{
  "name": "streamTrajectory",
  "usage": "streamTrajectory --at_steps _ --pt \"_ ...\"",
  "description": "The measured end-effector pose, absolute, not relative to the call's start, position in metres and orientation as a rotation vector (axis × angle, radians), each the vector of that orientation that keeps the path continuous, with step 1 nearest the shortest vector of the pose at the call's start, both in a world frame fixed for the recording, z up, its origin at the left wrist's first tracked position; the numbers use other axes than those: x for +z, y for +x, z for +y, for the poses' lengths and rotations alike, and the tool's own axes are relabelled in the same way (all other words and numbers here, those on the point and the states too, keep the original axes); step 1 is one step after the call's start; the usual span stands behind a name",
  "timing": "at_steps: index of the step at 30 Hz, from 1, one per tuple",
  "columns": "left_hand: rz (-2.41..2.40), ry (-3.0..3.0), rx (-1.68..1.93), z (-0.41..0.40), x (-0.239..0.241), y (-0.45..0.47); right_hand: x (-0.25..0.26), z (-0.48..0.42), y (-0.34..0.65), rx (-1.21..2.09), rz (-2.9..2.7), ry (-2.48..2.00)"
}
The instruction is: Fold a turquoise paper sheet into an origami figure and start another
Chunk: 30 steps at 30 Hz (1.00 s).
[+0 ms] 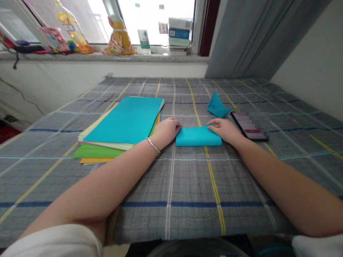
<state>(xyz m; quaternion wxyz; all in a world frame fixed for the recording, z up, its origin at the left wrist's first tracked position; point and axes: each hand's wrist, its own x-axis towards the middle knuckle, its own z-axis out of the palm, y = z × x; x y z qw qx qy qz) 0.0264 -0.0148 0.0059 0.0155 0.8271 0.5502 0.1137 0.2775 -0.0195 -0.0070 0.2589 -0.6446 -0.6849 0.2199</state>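
Observation:
A folded sheet of blue paper (198,137) lies on the checked cloth, its rounded fold toward me. My left hand (168,130) is closed at its left end, thumb and fingers pinching the upper left corner. At the upper right corner, my right hand (223,129) has its fingers on the paper's far edge, thumb apparently underneath or hidden. Beyond my right hand stands a folded blue paper boat (217,106). To the left of my left hand is a stack of coloured paper (125,119), blue on top with green, yellow and orange sheets sticking out below.
A phone (249,126) lies just right of my right hand, its screen partly blurred. Behind the checked tablecloth (144,200), a windowsill (91,57) carries bottles, a tube and stacked boxes (180,33). A grey curtain (235,39) hangs at the back right.

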Motion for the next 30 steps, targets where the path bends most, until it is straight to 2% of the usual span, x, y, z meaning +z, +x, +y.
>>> streamTrajectory --at_steps 13,21,30 --pt "1.619 2.672 0.381 -0.01 -0.002 0.023 -0.01 -0.018 0.28 0.616 -1.849 -1.696" --pt "1.624 2.632 0.405 -0.013 -0.001 0.023 -0.013 -0.018 0.288 0.847 -1.849 -1.583" --pt "1.582 2.592 0.447 -0.011 -0.003 0.021 -0.014 -0.017 0.287 0.78 -1.842 -1.592"
